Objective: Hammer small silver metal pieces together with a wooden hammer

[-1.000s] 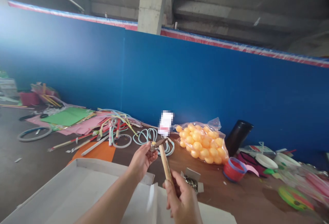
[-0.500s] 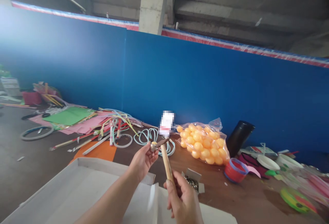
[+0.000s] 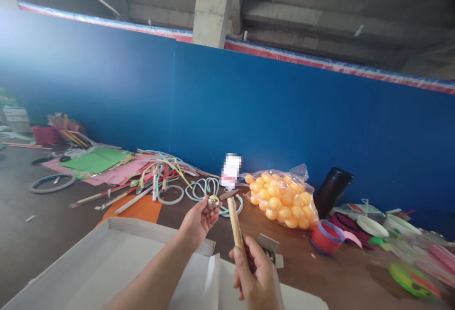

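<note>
My left hand is raised over the white cardboard, its fingertips closed on a small shiny metal ball. The ball's top looks yellowish; whether it is a bell I cannot tell. My right hand is wrapped round the pale wooden handle of a small hammer. Its dark brown, pointed head sits just right of the ball, with a narrow gap between them. Behind my right hand a small open box of metal pieces is partly hidden.
White cardboard lies in front of me. Further back are a bag of orange balls, pale blue tubing, a black cylinder and a red cup. Coloured paper and sticks clutter the left. A blue partition stands behind.
The hammer in my right hand has moved slightly right, and its head has come away from the ball. My left hand keeps the ball in nearly the same place.
</note>
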The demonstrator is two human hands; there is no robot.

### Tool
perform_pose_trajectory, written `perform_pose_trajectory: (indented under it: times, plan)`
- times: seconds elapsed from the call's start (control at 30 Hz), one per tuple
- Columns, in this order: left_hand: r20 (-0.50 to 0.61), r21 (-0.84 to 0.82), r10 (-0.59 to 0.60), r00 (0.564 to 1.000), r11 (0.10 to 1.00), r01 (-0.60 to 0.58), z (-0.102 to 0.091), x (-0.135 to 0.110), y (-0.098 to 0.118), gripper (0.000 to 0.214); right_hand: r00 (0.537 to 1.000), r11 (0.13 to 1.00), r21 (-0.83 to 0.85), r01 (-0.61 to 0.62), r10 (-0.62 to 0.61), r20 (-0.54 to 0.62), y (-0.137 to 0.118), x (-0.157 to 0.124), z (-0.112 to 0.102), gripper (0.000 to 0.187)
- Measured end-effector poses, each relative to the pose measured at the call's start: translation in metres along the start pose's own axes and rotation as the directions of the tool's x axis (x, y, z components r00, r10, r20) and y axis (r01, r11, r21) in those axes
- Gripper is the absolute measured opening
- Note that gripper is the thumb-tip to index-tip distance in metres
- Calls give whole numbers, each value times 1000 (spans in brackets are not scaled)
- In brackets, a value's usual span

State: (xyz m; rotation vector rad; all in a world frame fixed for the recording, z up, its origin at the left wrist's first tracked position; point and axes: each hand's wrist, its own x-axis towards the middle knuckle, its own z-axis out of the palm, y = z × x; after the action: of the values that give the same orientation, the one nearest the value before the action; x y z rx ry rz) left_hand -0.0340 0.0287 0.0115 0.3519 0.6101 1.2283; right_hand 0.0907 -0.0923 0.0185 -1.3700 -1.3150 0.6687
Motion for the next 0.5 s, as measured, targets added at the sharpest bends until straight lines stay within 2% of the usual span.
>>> perform_pose_trajectory:
  times: [0.23, 0.5]
  plan:
    - [21, -34, 27, 999, 999, -26, 0, 1, 0, 13, 999, 1000, 12, -5, 4, 34, 0, -1, 2, 44]
    - [57, -30, -25, 998, 999, 26, 1, -4, 2, 16, 999, 1000, 13, -1, 0, 40, 1, -1, 0, 43]
